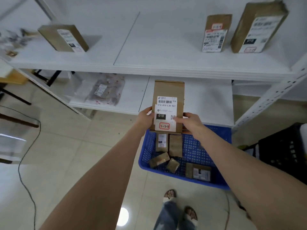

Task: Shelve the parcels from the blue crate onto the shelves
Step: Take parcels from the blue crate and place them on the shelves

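Before white shelves [149,70], a person's left hand [145,118] curls round the left edge of a labelled cardboard parcel [167,93], held upright between both hands. The right hand [189,122] grips the opposite edge, thumb on the label. Below the hands, a blue crate [192,151] on the floor holds five smaller parcels [175,145].

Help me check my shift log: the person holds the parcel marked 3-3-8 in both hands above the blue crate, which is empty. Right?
Not quite: the blue crate is not empty; the head view shows five small parcels lying in it. The rest stands: the left hand and right hand hold the parcel marked 3-3-8 above it.
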